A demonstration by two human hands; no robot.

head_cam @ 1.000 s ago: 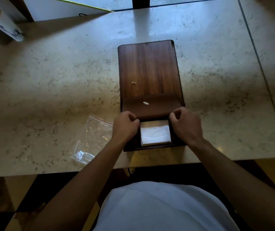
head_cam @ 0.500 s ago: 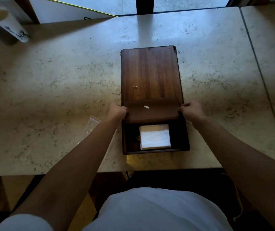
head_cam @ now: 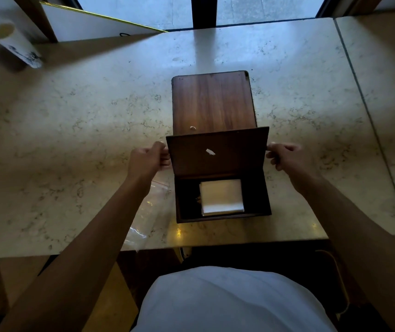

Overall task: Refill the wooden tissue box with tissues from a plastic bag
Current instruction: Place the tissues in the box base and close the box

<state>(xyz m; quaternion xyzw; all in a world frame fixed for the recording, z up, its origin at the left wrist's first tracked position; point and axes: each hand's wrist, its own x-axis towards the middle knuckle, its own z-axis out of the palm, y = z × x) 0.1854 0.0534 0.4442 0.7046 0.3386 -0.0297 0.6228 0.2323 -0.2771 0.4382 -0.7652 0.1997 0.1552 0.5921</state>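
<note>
A dark wooden tissue box (head_cam: 222,218) sits near the table's front edge with a folded stack of white tissues (head_cam: 221,196) inside it. Its hinged inner flap (head_cam: 218,152) is tilted up above the opening, in front of the flat wooden lid (head_cam: 213,101) lying behind. My left hand (head_cam: 147,160) pinches the flap's left edge. My right hand (head_cam: 285,156) pinches its right edge. A clear plastic bag (head_cam: 148,212) lies flat on the table left of the box, partly hidden under my left forearm.
The marble table (head_cam: 72,140) has a seam (head_cam: 369,116) on its right side. A white paper cup (head_cam: 15,45) lies at the far left corner. A white board (head_cam: 96,25) leans behind the table. Its front edge (head_cam: 239,243) runs just below the box.
Both hands left the tissues, moved out to the flap's side edges, and the flap has swung up from lying low over the box.
</note>
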